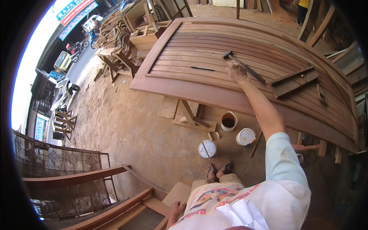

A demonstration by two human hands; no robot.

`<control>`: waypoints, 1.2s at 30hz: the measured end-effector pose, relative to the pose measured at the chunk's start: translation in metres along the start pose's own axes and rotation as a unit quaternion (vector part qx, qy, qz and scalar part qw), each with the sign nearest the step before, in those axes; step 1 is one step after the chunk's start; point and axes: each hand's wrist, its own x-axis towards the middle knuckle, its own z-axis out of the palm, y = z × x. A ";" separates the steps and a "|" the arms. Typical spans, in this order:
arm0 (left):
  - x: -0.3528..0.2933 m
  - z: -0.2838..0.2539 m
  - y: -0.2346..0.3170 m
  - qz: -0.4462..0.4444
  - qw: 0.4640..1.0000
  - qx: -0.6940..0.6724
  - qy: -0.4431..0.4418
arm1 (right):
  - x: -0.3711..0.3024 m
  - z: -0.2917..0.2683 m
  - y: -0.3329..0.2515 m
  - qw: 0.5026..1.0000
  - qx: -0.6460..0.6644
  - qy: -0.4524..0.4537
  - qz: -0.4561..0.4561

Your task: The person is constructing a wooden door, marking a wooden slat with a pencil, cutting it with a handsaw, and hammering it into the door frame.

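A large reddish-brown slatted wooden door panel (165, 83) lies flat in front of me on wooden supports. Over it reaches my right hand (237, 71), its fingers closed around the handle of a hammer (255, 74) near the head. The dark hammer head points to the far left. A thin black pencil-like stick (202, 69) lies on the slats left of this hand. To the right sit a dark trough-shaped wooden piece (293, 81) and a small curved piece (321, 94). Low by my side, next to a wooden frame, is my left hand (177, 210); its fingers are hardly readable.
Below the panel stand an open bucket of brown liquid (229, 121), two white lidded tubs (207, 148) (246, 137) and a trestle (188, 115). Wooden frames (111, 211) fill the lower left. Scrap wood (111, 32) is piled at the far left, near a parked motorbike (63, 94).
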 end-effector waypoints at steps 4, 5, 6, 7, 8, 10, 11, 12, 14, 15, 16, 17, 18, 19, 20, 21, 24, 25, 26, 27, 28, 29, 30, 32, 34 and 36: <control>0.006 0.028 -0.025 -0.031 0.997 -0.066 -0.013 | 0.035 0.086 -0.028 0.993 0.080 0.069 -0.060; -0.012 0.033 -0.018 -0.046 0.992 -0.118 0.010 | 0.041 0.093 -0.041 0.997 0.061 0.027 -0.049; -0.020 0.044 -0.023 -0.054 0.987 -0.149 0.024 | 0.047 0.095 -0.058 0.998 0.047 -0.018 -0.041; -0.026 0.053 -0.030 -0.062 0.981 -0.178 0.039 | 0.052 0.095 -0.074 0.997 0.031 -0.062 -0.033; -0.026 0.063 -0.041 -0.065 0.976 -0.201 0.047 | 0.055 0.095 -0.077 0.997 0.003 -0.071 -0.029; -0.011 0.085 -0.078 -0.064 0.971 -0.224 0.047 | 0.058 0.089 -0.071 0.995 -0.052 -0.086 -0.012; -0.016 0.090 -0.085 -0.060 0.977 -0.198 0.056 | 0.059 0.085 -0.079 0.993 -0.059 -0.097 -0.016; -0.010 0.090 -0.086 -0.041 0.984 -0.165 0.056 | 0.061 0.083 -0.073 0.992 -0.082 -0.087 -0.030; 0.001 0.082 -0.083 -0.022 0.988 -0.143 0.044 | 0.062 0.078 -0.058 0.987 -0.133 -0.069 -0.048; -0.001 0.078 -0.080 -0.023 0.989 -0.140 0.035 | 0.061 0.070 -0.064 0.988 -0.123 -0.081 -0.045; -0.006 0.075 -0.080 -0.024 0.990 -0.134 0.022 | 0.052 0.063 -0.072 0.988 -0.114 -0.102 -0.037; 0.012 0.056 -0.069 0.002 0.994 -0.107 -0.008 | 0.044 0.060 -0.026 0.995 -0.076 -0.059 -0.039; 0.009 0.055 -0.067 -0.002 0.994 -0.106 -0.021 | 0.014 0.058 -0.052 0.997 -0.054 0.029 -0.050; 0.023 0.039 -0.054 0.020 0.996 -0.079 -0.048 | -0.013 0.058 -0.029 0.990 -0.024 0.130 -0.046; 0.014 0.047 -0.055 0.009 0.995 -0.088 -0.054 | -0.042 0.037 -0.075 0.991 0.120 0.046 -0.033; 0.021 0.043 -0.049 0.018 0.994 -0.074 -0.074 | -0.092 0.024 -0.085 0.970 0.222 0.073 -0.067; 0.071 0.005 -0.002 0.064 0.989 0.000 -0.136 | -0.279 -0.011 -0.087 0.961 0.266 0.069 -0.022; 0.088 -0.008 0.022 0.081 0.984 0.033 -0.156 | -0.350 -0.007 -0.073 0.974 0.221 0.043 0.026; 0.105 -0.025 0.043 0.090 0.981 0.058 -0.165 | -0.415 0.003 -0.061 0.974 0.200 -0.004 0.106; 0.118 -0.036 0.066 0.097 0.977 0.083 -0.171 | -0.488 0.006 -0.045 0.964 0.165 -0.017 0.207; 0.133 -0.047 0.094 0.109 0.973 0.108 -0.173 | -0.559 0.003 -0.029 0.935 0.140 -0.063 0.320; 0.145 -0.055 0.120 0.124 0.970 0.122 -0.169 | -0.631 0.007 -0.012 0.896 0.118 -0.058 0.424; 0.155 -0.062 0.145 0.145 0.968 0.126 -0.162 | -0.696 0.009 0.004 0.862 0.091 -0.027 0.498; 0.189 -0.060 0.185 0.215 0.958 0.116 -0.149 | -0.797 -0.008 0.022 0.772 0.024 0.045 0.634; 0.201 -0.054 0.233 0.280 0.941 0.129 -0.140 | -0.849 -0.040 0.028 0.648 0.081 0.152 0.742; 0.194 -0.013 0.299 0.338 0.910 0.169 -0.169 | -0.940 -0.035 0.025 0.509 0.134 0.232 0.818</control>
